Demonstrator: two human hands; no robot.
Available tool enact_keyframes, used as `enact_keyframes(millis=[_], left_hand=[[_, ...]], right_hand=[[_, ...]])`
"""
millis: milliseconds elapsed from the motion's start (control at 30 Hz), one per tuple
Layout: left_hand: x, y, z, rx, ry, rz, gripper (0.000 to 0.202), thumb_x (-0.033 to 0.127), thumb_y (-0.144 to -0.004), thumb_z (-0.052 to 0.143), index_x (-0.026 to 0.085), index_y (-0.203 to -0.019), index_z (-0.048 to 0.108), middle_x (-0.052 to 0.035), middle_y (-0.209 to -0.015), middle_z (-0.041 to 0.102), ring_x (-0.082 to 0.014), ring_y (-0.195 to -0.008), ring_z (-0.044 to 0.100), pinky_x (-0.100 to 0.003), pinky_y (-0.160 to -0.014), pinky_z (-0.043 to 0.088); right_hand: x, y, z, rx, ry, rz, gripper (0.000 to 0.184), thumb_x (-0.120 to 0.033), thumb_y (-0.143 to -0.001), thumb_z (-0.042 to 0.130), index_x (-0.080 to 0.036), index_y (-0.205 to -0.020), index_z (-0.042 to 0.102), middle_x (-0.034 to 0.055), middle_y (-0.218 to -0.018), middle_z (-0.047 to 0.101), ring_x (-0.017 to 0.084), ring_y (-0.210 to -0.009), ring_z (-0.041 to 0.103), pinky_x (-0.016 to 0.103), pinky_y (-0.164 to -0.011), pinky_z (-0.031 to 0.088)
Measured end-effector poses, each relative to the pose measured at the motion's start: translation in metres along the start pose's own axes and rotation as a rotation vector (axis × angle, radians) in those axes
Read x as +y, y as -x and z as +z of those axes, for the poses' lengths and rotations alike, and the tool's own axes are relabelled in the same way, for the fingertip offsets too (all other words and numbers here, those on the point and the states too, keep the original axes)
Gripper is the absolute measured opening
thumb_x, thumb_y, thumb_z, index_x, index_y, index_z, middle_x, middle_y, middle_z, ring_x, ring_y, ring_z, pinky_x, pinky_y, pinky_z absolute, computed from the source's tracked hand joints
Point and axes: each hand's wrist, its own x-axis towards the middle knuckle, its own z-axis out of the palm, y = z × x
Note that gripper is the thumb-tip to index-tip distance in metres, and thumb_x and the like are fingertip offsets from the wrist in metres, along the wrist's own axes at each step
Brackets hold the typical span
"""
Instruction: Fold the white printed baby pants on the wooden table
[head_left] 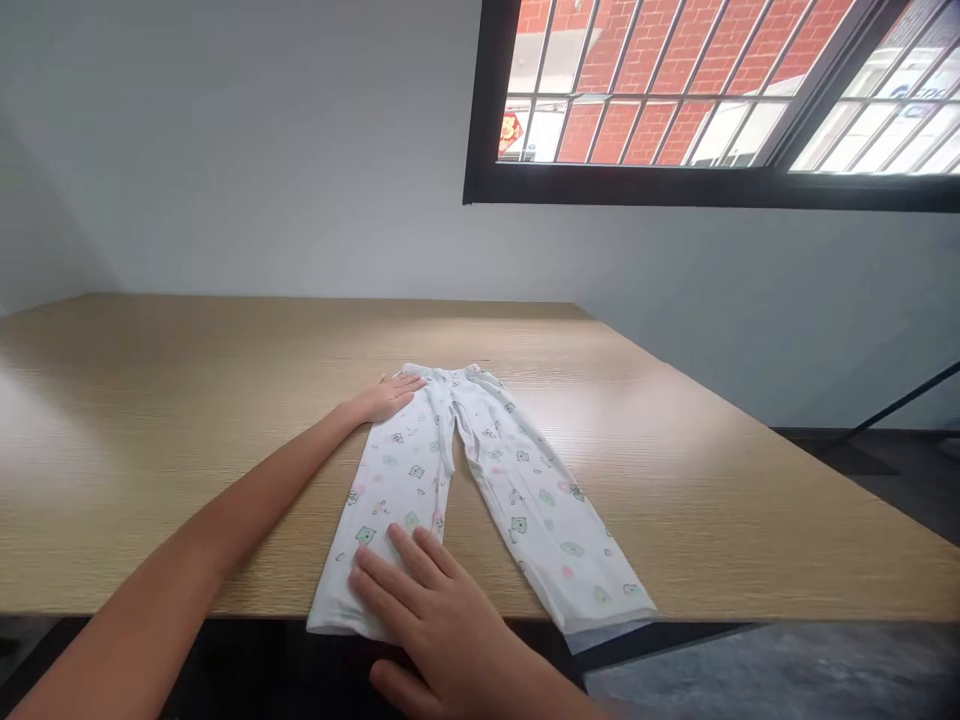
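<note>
White printed pajama pants (450,410) lie flat mid-frame on a wooden table (187,430), cuffs at its near edge. The right hand (439,625) presses one leg, fingers spread; the left hand (386,397), fingers close together, lies flat against the hip edge, just beside the waistband (442,373).

white printed pajama trousers (525,500) lie flat on a light wood table (187,420); the left hand (386,397) rests open at the waistband's edge, the right hand (431,610) spread on one leg near its cuff.
</note>
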Motion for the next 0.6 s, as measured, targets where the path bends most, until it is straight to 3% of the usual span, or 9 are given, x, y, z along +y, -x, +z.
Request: enact_keyframes(millis=[100,233,333,400,500,600], left_hand=[[0.015,0.008,0.002,0.076,-0.025,-0.009,0.046,0.032,-0.092,0.019,0.021,-0.136,0.028,-0.0036,-0.143,0.026,-0.019,-0.134,0.012,-0.045,-0.107,-0.003],[0.079,0.031,0.01,0.134,-0.015,0.108,0.049,0.032,-0.092,0.019,0.015,-0.138,0.025,-0.0047,-0.142,0.028,-0.016,-0.134,0.013,-0.035,-0.109,-0.001],[0.14,0.051,0.017,-0.048,0.176,0.424,0.046,0.033,-0.093,0.018,0.025,-0.138,0.023,0.0038,-0.141,0.029,-0.0124,-0.132,0.02,-0.03,-0.11,0.005],[0.169,0.056,0.022,-0.216,0.291,0.582,0.044,0.034,-0.093,0.02,0.031,-0.137,0.023,0.009,-0.141,0.029,-0.0114,-0.131,0.024,-0.028,-0.11,0.011],[0.18,0.04,0.031,-0.34,0.309,0.689,0.043,0.034,-0.092,0.026,0.035,-0.135,0.026,0.0105,-0.139,0.032,-0.0129,-0.129,0.028,-0.03,-0.11,0.013],[0.154,-0.01,0.036,-0.267,0.129,0.647,0.042,0.036,-0.092,0.028,0.037,-0.133,0.03,0.0109,-0.14,0.028,-0.0159,-0.132,0.02,-0.039,-0.11,0.0]], right_hand=[[0.001,0.007,-0.007,-0.003,-0.017,-0.035,0.058,-0.052,-0.089,0.032,-0.021,-0.137,0.027,-0.0007,-0.142,0.023,0.025,-0.132,0.014,0.044,-0.11,0.015],[0.015,0.035,-0.032,0.173,0.042,0.085,0.042,-0.036,-0.093,0.029,-0.017,-0.127,0.044,0.0031,-0.136,0.035,0.019,-0.128,0.027,0.038,-0.109,0.023],[0.035,0.06,-0.043,0.318,0.138,0.248,0.038,-0.024,-0.092,0.026,-0.016,-0.122,0.048,0.0059,-0.129,0.045,0.017,-0.123,0.036,0.038,-0.107,0.028],[0.048,0.074,-0.042,0.271,0.176,0.307,0.039,-0.025,-0.093,0.027,-0.018,-0.125,0.046,0.0059,-0.127,0.046,0.018,-0.123,0.037,0.039,-0.105,0.033],[0.057,0.087,-0.034,0.159,0.252,0.318,0.043,-0.029,-0.092,0.029,-0.018,-0.133,0.036,0.0053,-0.134,0.038,0.023,-0.129,0.025,0.045,-0.105,0.031],[0.056,0.093,-0.026,0.128,0.351,0.304,0.051,-0.033,-0.092,0.029,-0.016,-0.14,0.02,0.0041,-0.142,0.022,0.026,-0.132,0.013,0.049,-0.105,0.027]])
